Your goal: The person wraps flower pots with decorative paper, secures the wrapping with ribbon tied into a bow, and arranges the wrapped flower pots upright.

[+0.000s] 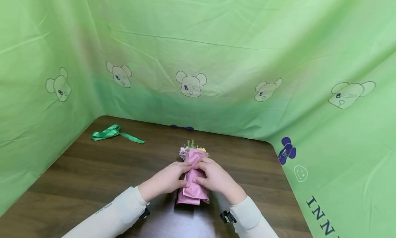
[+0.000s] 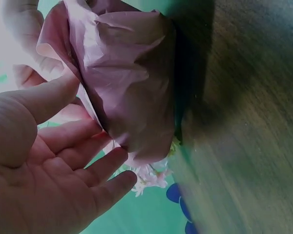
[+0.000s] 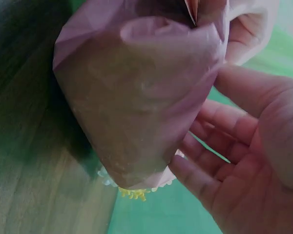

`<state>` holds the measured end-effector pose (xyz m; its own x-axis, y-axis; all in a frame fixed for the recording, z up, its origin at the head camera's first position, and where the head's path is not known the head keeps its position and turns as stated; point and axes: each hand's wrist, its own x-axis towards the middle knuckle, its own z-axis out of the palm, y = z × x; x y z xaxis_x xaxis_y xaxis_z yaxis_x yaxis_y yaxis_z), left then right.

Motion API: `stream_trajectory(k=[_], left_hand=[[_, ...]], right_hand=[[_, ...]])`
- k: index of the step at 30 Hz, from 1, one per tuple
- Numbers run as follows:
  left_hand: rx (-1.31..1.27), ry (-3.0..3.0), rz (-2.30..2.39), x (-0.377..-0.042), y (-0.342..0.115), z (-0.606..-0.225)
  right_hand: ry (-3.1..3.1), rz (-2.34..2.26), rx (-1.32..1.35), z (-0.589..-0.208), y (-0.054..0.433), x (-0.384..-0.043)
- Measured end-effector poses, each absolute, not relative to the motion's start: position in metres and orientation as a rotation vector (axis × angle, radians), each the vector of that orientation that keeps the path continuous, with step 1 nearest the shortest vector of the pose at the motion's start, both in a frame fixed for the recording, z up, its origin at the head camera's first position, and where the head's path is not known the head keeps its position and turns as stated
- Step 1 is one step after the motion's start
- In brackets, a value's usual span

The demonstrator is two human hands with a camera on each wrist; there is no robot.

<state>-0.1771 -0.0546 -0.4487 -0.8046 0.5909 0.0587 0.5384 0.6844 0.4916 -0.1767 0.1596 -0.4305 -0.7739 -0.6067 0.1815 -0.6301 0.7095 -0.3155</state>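
A small bouquet wrapped in pink paper [image 1: 193,196] lies on the table in front of me, its blossoms at the far end. Pale purple flowers [image 1: 183,152], green sprigs [image 1: 190,144] and yellow flowers [image 1: 202,150] peek out beyond the wrapping. From the left, my left hand [image 1: 168,177] holds the paper's folded edge, thumb nearer me and fingers farther along. My right hand [image 1: 215,175] holds the wrapping from the right, thumb and fingertips on its upper side. Both wrist views show the creased wrapper close up, with fingertips along its edge; the stems are hidden inside.
A loose green ribbon [image 1: 106,132] lies at the far left of the brown wooden table [image 1: 77,186]. Green cloth [image 1: 154,104] printed with bear heads hangs around the table's back and sides.
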Motion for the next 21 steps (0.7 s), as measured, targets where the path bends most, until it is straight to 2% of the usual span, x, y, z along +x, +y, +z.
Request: stream_trajectory(k=[12, 16, 21], left_hand=[[0.939, 2.812, 0.755, -0.175, -0.059, -0.448], [1.042, 2.773, 0.857, -0.189, -0.070, -0.449], [0.934, 2.791, 0.952, -0.222, -0.099, -0.447]], right_hand=[[-2.867, 0.527, 1.008, -0.423, 0.151, -0.178], [-2.859, 0.549, 1.015, -0.423, 0.149, -0.178], [-2.834, 0.579, 1.022, -0.424, 0.147, -0.177]])
